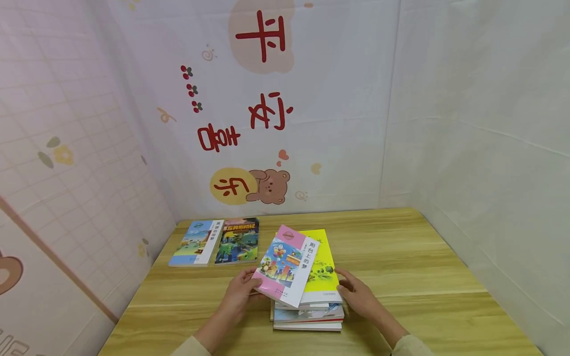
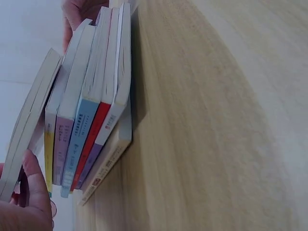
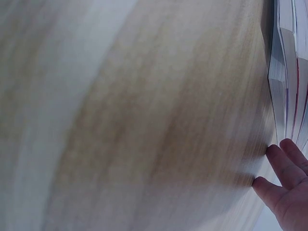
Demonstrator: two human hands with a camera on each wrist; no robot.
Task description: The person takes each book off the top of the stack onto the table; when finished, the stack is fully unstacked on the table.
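Observation:
My left hand (image 1: 237, 295) pinches the lower left edge of a pink-and-white book (image 1: 282, 264), tilted over the top of a stack. In the left wrist view, that raised book (image 2: 30, 120) leans away from the stack, with thumb and fingers at its near end. Beneath it lies a yellow book (image 1: 328, 272) on top of several other books (image 1: 307, 316), whose blue, red and purple spines (image 2: 94, 137) show from the side. My right hand (image 1: 359, 295) is at the stack's right side, fingers extended; the right wrist view shows fingertips (image 3: 274, 151) beside the lower books.
At the table's back left, a blue-and-white book (image 1: 196, 242) and a dark, colourful book (image 1: 238, 241) lie side by side. The wooden table (image 1: 401, 257) meets a printed cloth backdrop (image 1: 347, 123) behind and at both sides.

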